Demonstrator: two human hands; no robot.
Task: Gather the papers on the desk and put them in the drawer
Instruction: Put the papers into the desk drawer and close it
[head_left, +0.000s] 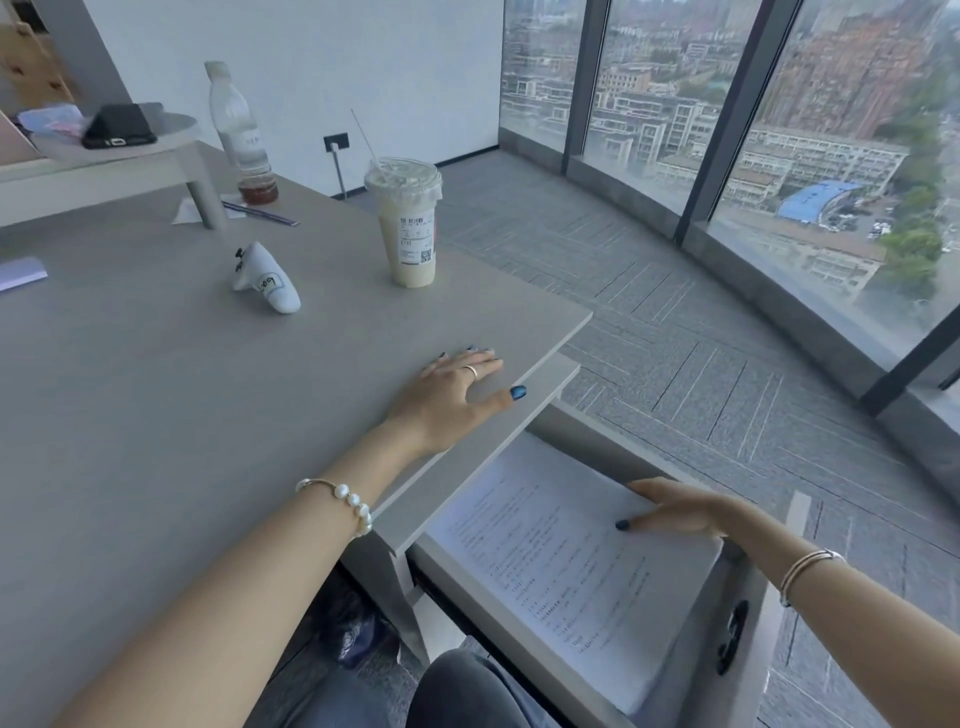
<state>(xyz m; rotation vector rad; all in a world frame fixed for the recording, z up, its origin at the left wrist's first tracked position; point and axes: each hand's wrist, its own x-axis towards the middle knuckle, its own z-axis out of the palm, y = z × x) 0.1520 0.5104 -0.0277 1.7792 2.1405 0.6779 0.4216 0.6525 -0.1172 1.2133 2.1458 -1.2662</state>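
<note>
A stack of white printed papers (561, 566) lies inside the open drawer (737, 629) under the desk's right end. My right hand (680, 512) grips the stack's far right edge, thumb on top of the sheet and fingers hidden beneath. My left hand (452, 397) rests flat on the grey desk (156, 389) near its right edge, fingers spread, holding nothing. A small pale purple sheet (21, 273) lies at the desk's left edge.
On the desk stand a lidded drink cup with a straw (408, 228), a plastic bottle (241, 135) and a white handheld device (267, 280). A raised shelf (119, 143) at the back left carries a black case. Carpet and a glass wall lie to the right.
</note>
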